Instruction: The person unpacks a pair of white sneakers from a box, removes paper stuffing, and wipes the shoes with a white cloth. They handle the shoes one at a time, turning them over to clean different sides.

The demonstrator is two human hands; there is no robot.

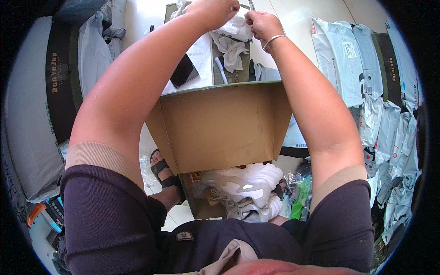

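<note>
At the top of the view my left hand [220, 12] is raised over a white object, maybe a bottle or tub [237, 29], its fingertips close together; whether something thin is between them cannot be told. My right hand [263, 25], with a bangle on the wrist, pinches a slim metallic tool [252, 4], cut off by the picture's edge. Crumpled white tissue [233, 55] and a white-handled tool [221, 70] lie below, on a dark green box [218, 55]. Nearer to me stands an open cardboard shoebox [220, 127] with a pair of white sneakers [251, 185] in it.
A black smartphone [184, 71] rests on written paper [201, 62]. Plastic-wrapped parcels [338, 62] and shoeboxes [62, 79] are stacked on both sides. Clear and green plastic wrapping [300, 199] lies on the floor, right of the sneakers. My sandaled foot [165, 168] is left of the open box.
</note>
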